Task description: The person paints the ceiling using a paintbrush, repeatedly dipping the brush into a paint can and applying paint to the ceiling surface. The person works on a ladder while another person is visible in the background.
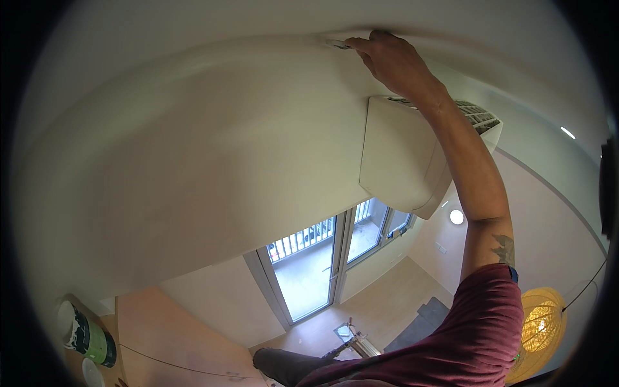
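Observation:
My right hand is raised high, at the seam where the pale wall meets the ceiling. Its fingers are closed on a small flat scraper, whose whitish end lies against the surface at the seam; the exact shape of its handle is hidden in the grip. Just below my wrist is a white wall-mounted air conditioner, with my forearm passing in front of its grille. My left hand does not show.
At lower left stands a green and white bucket with whitish smears, beside a white round tub. Pale cabinets run along the bottom. Far below are a glass balcony door and a grey sofa. A yellow woven lamp hangs at right.

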Motion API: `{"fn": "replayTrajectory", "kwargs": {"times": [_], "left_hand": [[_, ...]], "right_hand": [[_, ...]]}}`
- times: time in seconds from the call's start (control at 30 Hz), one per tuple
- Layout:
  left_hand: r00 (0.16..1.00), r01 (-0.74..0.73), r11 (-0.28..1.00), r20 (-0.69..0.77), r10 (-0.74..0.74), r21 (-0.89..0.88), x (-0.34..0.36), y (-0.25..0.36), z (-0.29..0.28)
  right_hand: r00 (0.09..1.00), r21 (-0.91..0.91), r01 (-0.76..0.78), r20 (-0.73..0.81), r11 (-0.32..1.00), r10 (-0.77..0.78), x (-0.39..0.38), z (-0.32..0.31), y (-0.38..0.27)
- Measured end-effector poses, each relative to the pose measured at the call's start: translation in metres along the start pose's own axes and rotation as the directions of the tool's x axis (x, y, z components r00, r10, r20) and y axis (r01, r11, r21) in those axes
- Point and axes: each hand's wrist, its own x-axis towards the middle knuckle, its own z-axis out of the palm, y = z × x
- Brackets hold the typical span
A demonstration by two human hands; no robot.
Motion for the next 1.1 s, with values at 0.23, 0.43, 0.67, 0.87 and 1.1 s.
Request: {"fn": "replayTrajectory", "kwargs": {"times": [0.23,0.43,0.67,0.87,1.1], "left_hand": [[1.000,0.000,1.000,-0.002,0.000,0.003,0.000,0.002,-0.001],[1.000,-0.004,1.000,-0.007,0.004,0.011,-0.003,0.002,-0.001],[1.000,-0.014,1.000,-0.009,0.014,0.018,0.000,0.000,0.003],[1.000,-0.016,0.999,-0.019,0.016,0.028,0.001,-0.003,0.008],[1.000,-0.018,0.999,-0.020,0.019,0.035,0.002,-0.002,0.008]], "right_hand": [[1.000,-0.014,0.010,-0.020,1.000,-0.010,-0.002,0.004,0.006],[1.000,0.013,0.013,-0.008,1.000,-0.013,-0.004,0.000,0.005],[1.000,-0.006,0.013,-0.019,1.000,-0.013,-0.006,0.008,0.017],[1.000,-0.018,-0.001,-0.013,1.000,0.001,-0.007,0.010,0.021],[1.000,-0.045,0.000,-0.015,0.999,-0.001,-0.009,0.012,0.026]]}}
